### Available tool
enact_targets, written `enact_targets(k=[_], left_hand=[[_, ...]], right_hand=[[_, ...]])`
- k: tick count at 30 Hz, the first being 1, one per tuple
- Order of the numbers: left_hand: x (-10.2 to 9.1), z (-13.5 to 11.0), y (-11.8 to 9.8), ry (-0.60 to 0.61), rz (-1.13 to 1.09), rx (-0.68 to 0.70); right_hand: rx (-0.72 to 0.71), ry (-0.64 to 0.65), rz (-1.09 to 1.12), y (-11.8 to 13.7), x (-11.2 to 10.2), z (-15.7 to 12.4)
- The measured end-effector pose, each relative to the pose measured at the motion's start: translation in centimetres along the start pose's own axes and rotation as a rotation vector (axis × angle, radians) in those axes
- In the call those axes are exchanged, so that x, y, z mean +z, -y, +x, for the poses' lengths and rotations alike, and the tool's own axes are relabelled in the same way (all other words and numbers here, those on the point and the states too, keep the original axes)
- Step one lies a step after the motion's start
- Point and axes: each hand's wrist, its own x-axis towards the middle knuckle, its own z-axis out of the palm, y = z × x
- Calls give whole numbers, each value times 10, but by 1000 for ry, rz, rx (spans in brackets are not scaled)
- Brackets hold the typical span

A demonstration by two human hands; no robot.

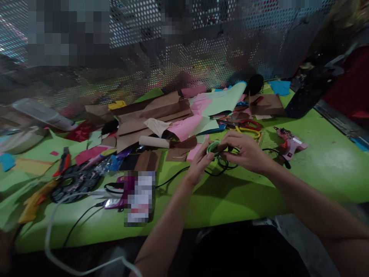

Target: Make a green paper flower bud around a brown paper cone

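A small green coil (213, 147), wound in several thin loops, is held up between my two hands above the green tabletop. My left hand (199, 161) pinches its left side between thumb and fingers. On the other side, the curled fingers of my right hand (241, 151) close on the coil's right edge. Whether the coil is paper or cord cannot be made out. Beneath the hands a black cable (213, 174) loops across the table. To the right lies a pink glue gun (294, 147), its nozzle pointing left.
Brown and coloured paper (155, 111) piles up at the back, before a perforated metal screen (201, 57). Scissors with yellow handles (250, 133) lie just behind my right hand. A cardboard tube (154, 142), red-handled tool (62, 162) and white cable (49, 231) are further left.
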Motion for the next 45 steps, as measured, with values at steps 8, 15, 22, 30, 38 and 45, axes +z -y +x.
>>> enact_targets(k=[8,15,22,30,38,45], left_hand=[[-1,-2,14,-95,-32,-65],[-3,-2,19,-93,-60,-103],[-3,-1,15,-35,-21,-29],[1,2,1,5,26,-3],[3,3,-9,3,66,-7],[3,2,-6,-32,44,20]], right_hand=[[-44,-17,-20,-2,1,-1],[-59,-20,-6,-6,3,-1],[-63,17,-49,-5,2,-2],[-61,22,-73,-4,1,-2],[-94,29,-134,-6,0,-2],[-94,-19,-221,-8,6,-4]])
